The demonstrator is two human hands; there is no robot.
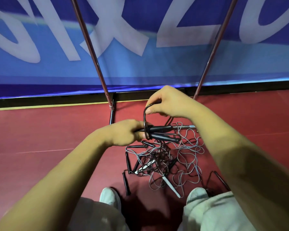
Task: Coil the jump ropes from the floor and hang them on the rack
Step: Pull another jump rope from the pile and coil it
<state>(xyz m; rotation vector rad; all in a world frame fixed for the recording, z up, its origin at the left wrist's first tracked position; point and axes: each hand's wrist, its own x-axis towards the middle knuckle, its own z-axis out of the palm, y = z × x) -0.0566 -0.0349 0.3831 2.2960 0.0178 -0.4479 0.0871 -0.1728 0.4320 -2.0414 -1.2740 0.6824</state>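
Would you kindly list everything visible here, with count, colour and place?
held jump rope: one, black, above the pile, between both hands
jump rope pile: several tangled, black, grey and white, on the floor ahead of the shoes
rack poles: two, metallic, slanting up from the floor's far edge
banner: one, blue with white lettering, behind the poles
floor: one, red, underfoot
shoes: two, pale, bottom centre
trousers: one pair, pale grey, bottom edge
left hand: grips the held rope's handles
right hand: fingers pinch its cord loop
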